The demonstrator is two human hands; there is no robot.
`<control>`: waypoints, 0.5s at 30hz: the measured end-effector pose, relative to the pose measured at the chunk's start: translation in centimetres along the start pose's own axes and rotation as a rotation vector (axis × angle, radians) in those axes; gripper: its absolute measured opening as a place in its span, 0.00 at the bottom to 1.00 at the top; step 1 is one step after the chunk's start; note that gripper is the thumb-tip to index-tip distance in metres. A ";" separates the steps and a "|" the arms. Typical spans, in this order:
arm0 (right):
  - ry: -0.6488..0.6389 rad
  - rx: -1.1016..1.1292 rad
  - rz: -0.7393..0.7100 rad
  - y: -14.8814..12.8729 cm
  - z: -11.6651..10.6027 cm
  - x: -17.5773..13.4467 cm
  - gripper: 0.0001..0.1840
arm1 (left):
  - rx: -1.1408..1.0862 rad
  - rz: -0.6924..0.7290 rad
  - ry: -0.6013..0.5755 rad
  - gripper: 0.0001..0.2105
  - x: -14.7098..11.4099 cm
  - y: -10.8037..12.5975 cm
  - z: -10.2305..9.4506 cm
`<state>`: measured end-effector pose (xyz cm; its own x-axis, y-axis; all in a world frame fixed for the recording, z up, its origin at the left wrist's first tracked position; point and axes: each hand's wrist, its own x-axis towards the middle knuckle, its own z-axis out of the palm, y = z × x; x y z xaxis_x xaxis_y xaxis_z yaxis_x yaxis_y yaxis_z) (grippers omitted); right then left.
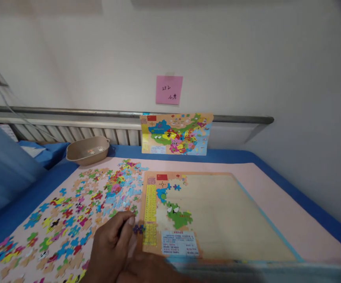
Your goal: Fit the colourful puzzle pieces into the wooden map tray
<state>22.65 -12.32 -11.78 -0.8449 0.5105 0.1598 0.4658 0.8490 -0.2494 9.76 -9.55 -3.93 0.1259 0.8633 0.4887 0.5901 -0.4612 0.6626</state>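
Observation:
My left hand [113, 241] is closed, thumb pressed against the curled fingers, just left of the puzzle board [229, 216]. Whatever may be in its grip is hidden. A dark purple puzzle piece [139, 228] lies by the thumb, over the board's left edge; whether it is touched I cannot tell. Below, my right hand [151, 269] is blurred at the bottom of the view, close to the left wrist, its fingers hidden. Joined pieces fill the board's left side: a yellow strip [150, 212], a green section [178, 215] and a pale blue text block [178, 241].
Many loose puzzle pieces [67, 232] spread over the pink sheet left of the board. A brown basin [87, 151] with a few pieces stands at the back left. A printed map picture [176, 134] leans by the wall rail [241, 119], below a pink note [169, 90].

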 end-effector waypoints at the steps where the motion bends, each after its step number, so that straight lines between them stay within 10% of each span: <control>1: 0.044 -0.048 -0.039 -0.1 -0.7 0.0 0.18 | 0.008 0.004 -0.034 0.13 -0.1 -0.3 0.4; 8: 0.233 -0.190 0.059 3.4 -11.5 -3.2 0.13 | 0.138 0.541 -0.118 0.14 -2.0 0.3 2.8; 11: 0.363 -0.052 0.691 8.4 -16.7 -5.8 0.09 | 0.188 0.718 -0.138 0.11 -2.3 1.4 3.2; 15: 0.426 -0.085 0.964 13.4 -17.8 -8.7 0.12 | 0.268 0.809 -0.066 0.10 -2.3 1.9 3.3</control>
<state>40.94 -3.00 0.54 0.0467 0.9655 0.2563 0.9215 0.0574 -0.3840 13.21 -11.74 -5.66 0.6307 0.3035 0.7142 0.4663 -0.8839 -0.0362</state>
